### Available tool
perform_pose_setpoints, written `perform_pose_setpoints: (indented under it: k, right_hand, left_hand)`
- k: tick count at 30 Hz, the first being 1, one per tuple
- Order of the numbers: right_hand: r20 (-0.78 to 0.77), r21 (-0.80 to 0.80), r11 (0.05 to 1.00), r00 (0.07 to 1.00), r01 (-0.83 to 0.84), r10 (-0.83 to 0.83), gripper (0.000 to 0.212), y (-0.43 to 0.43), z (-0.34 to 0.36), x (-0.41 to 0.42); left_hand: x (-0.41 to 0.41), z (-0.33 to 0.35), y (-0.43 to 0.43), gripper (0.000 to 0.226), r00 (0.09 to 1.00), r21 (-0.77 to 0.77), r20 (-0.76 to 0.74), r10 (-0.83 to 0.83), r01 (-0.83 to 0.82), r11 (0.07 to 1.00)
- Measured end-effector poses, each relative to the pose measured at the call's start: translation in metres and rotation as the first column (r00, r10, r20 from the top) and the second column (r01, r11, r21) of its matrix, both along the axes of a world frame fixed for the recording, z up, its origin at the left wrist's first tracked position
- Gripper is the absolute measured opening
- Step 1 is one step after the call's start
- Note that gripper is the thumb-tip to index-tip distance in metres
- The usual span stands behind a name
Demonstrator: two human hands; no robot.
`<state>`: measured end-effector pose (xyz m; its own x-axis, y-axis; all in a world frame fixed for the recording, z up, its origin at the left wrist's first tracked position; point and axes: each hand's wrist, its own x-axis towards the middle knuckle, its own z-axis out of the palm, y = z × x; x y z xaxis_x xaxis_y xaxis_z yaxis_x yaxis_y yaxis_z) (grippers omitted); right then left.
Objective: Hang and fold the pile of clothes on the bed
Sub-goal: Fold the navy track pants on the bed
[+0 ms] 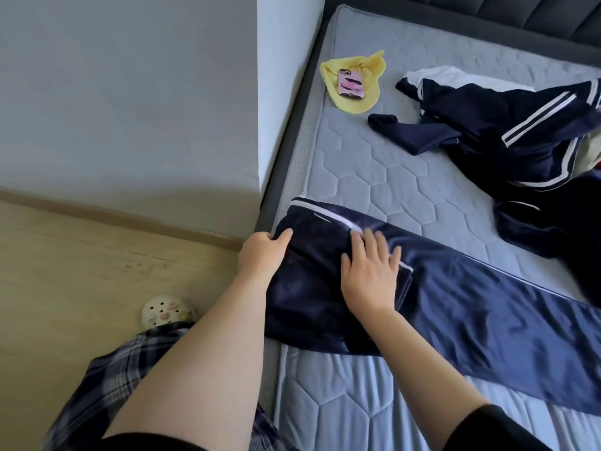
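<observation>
Trousers (471,304): navy, satiny, limp, likely slippery; best held at waistband. Left hand (260,252) grips waist edge; right hand (370,275) flat, fingers spread, pressing cloth.

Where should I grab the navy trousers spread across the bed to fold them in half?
Probably the waistband end, coming from the mattress's left edge, where the left hand grips it. The navy trousers lie flat, legs running off right, so that end folds over cleanly while the right hand pins them.
</observation>
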<state>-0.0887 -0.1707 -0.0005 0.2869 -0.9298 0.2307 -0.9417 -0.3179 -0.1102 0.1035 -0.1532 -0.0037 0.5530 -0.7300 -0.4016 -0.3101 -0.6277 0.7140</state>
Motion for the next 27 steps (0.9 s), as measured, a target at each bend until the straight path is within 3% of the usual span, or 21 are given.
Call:
perform_pose_setpoints:
  k: [2, 5, 9, 13, 17, 20, 24, 27]
  right_hand:
    - [-0.171, 0.218, 0.976, 0.985, 0.007, 0.031, 0.057, 0.002, -0.019, -0.007]
    - [-0.152, 0.259, 0.966, 0.987, -0.009, 0.05, 0.059, -0.004, -0.025, -0.006]
    - [-0.114, 0.242, 0.97, 0.993, 0.003, 0.025, 0.058, -0.002, -0.011, -0.002]
    - [0.168, 0.171, 0.975, 0.971, 0.139, -0.168, 0.059, 0.018, 0.009, 0.003]
    - [0.269, 0.325, 0.909, 0.897, 0.26, -0.352, 0.063, 0.043, 0.011, 0.01]
    - [0.371, 0.444, 0.881, 0.862, 0.162, -0.345, 0.064, 0.053, 0.005, 0.03]
    - [0.336, 0.518, 0.854, 0.905, 0.054, -0.261, 0.066, 0.054, -0.007, 0.064]
    - [0.271, 0.54, 0.84, 0.932, 0.06, -0.24, 0.067, 0.049, -0.014, 0.066]
  left_hand:
    - [0.001, 0.008, 0.002, 0.049, 0.981, 0.026, -0.168, -0.097, 0.103, 0.994]
    - [0.008, 0.02, 0.006, 0.057, 0.929, 0.088, -0.273, -0.251, 0.284, 0.955]
    - [0.014, 0.024, 0.012, 0.037, 0.96, 0.014, -0.142, -0.243, 0.247, 0.969]
    - [0.019, 0.04, 0.024, 0.029, 0.993, -0.05, 0.05, -0.105, 0.108, 0.993]
    - [0.048, 0.061, 0.036, 0.028, 0.974, -0.117, 0.191, 0.119, -0.098, 0.988]
    - [0.067, 0.069, 0.049, 0.028, 0.934, -0.195, 0.272, 0.231, -0.181, 0.964]
    - [0.071, 0.073, 0.066, 0.032, 0.925, -0.245, 0.292, 0.245, -0.176, 0.954]
    - [0.056, 0.084, 0.068, 0.036, 0.957, -0.25, 0.251, 0.143, -0.078, 0.965]
